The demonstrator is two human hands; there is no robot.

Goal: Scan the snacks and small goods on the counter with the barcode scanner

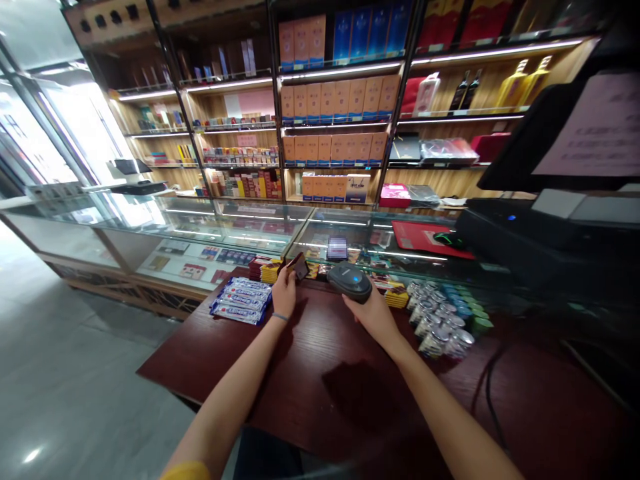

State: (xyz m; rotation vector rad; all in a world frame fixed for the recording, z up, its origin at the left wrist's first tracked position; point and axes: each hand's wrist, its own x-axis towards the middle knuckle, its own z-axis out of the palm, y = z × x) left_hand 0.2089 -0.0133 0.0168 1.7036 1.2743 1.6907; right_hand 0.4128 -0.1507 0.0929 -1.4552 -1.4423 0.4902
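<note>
My left hand (pixel 284 291) is closed on a small dark reddish pack (pixel 300 266), holding it up above the dark wooden counter (pixel 320 373). My right hand (pixel 373 313) grips a dark grey barcode scanner (pixel 350 281) with a blue light on top. The scanner's head sits just right of the pack, close to it. Both hands hover near the counter's far edge, in front of the glass display case (pixel 260 227).
Blue-and-white wrapped packs (pixel 243 300) lie left of my left hand. Small round tins (pixel 440 320) cluster at the right. A red mat with a mouse (pixel 445 238) and a black monitor (pixel 560 133) stand at right. Shelves of boxes and bottles line the back wall.
</note>
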